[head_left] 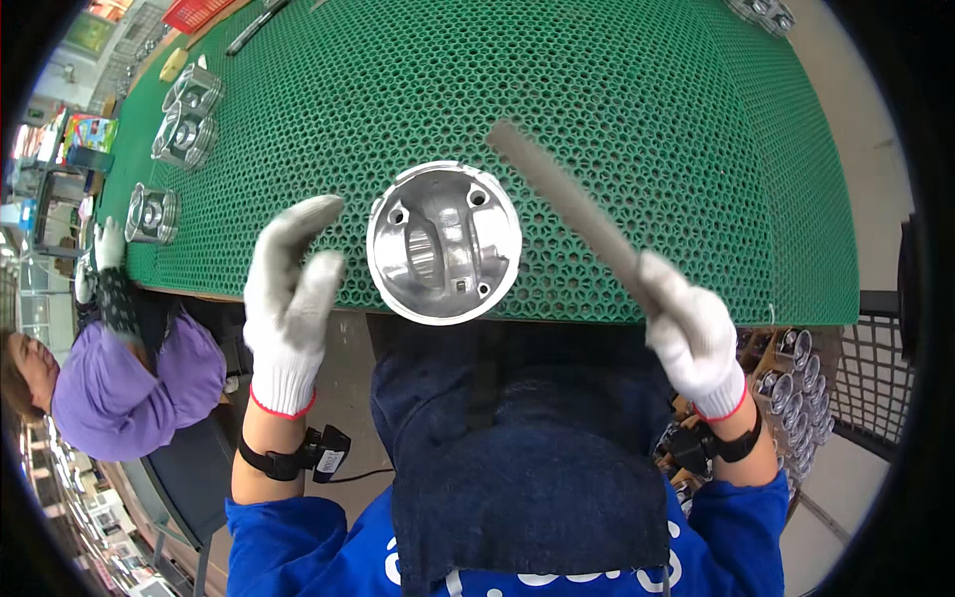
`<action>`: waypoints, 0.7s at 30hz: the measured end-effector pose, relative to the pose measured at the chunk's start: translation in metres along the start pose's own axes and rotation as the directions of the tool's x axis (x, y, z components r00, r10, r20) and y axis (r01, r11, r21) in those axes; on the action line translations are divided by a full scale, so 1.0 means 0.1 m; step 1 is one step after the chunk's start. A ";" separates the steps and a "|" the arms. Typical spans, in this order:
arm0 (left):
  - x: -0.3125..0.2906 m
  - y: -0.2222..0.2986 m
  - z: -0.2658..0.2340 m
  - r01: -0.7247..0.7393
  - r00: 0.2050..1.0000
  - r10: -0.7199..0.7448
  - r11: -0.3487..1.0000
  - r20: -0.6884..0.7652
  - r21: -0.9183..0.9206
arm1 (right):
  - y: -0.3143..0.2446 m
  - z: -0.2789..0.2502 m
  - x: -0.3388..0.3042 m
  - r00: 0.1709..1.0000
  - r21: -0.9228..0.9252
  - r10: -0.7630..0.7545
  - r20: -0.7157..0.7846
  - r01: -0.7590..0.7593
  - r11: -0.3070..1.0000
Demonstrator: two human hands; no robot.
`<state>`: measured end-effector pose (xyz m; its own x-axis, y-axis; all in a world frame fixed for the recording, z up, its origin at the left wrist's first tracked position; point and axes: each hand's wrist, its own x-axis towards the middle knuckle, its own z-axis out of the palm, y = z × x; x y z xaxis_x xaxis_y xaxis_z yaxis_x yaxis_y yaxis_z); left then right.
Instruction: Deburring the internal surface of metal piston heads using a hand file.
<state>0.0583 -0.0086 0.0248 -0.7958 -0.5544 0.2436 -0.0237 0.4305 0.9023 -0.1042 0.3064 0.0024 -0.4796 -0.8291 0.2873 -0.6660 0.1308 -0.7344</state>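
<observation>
Because the round metal piston (445, 244) lies flat on the green mat (647, 80), its hollowed side faces up and its recesses are exposed to view. Just left of the piston, the white-gloved left hand (288, 284) is empty, fingers and thumb loosely curved with a wide gap between them; that curve seems to suit the piston's round wall, though the hand appears not to touch it. Right of the piston, the white-gloved right hand (689, 333) is closed around one end of a flat grey bar (572, 204), perhaps a file. Held by the end, the bar has most of its length free, slanting toward the mat beyond the piston; it looks raised, but its blur hides how high. The mat's holes probably help keep metal from sliding. Well left of the piston, several similar metal parts (152, 214) stand on the green surface, leaving room around it.
</observation>
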 end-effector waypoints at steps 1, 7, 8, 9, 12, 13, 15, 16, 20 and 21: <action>-0.01 -0.09 -0.03 0.043 0.991 -0.042 0.999 0.126 -0.012 | -0.06 -0.03 -0.06 0.999 -0.026 -0.021 0.048 0.023 0.999; 0.41 -0.10 0.21 0.061 0.842 -0.090 0.996 0.533 0.072 | -0.29 -0.02 -0.39 0.990 -0.078 0.041 0.136 -0.031 0.997; 0.42 -0.09 0.30 0.250 0.830 -0.187 0.967 0.525 -0.051 | -0.33 0.06 -0.37 0.987 -0.168 0.065 0.147 -0.040 0.985; 0.46 -0.20 0.32 0.100 0.850 -0.023 0.988 0.526 -0.119 | -0.26 0.20 -0.29 0.998 -0.191 -0.010 0.068 0.023 0.981; 0.48 -0.33 0.37 0.191 0.849 -0.081 0.968 0.522 -0.161 | -0.30 0.38 0.32 0.990 -0.255 -0.068 0.127 0.098 0.962; 0.52 -0.38 0.38 0.366 0.811 -0.141 0.880 0.568 -0.304 | -0.29 0.47 0.41 0.989 -0.214 -0.111 0.094 0.129 0.968; 0.56 -0.36 0.35 0.082 0.799 0.047 0.979 0.599 -0.187 | -0.35 0.47 0.36 0.985 -0.193 -0.089 0.145 0.116 0.974; 0.58 -0.27 0.32 -0.112 0.769 0.129 0.992 0.626 -0.067 | -0.42 0.38 0.24 0.970 -0.210 -0.034 0.240 0.086 0.974; 0.54 -0.24 0.35 -0.126 0.781 0.115 0.992 0.614 -0.026 | -0.30 0.20 0.00 0.994 -0.273 -0.067 0.092 0.090 0.958; 0.57 -0.33 0.34 -0.152 0.756 0.183 0.983 0.628 -0.104 | -0.28 0.22 0.13 0.990 -0.269 -0.043 0.134 0.078 0.960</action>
<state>-0.0070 -0.0303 -0.0032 -0.9862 0.1067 0.1265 0.1607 0.4339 0.8865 -0.0794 0.2805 0.0133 -0.3698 -0.8992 0.2339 -0.8305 0.2071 -0.5171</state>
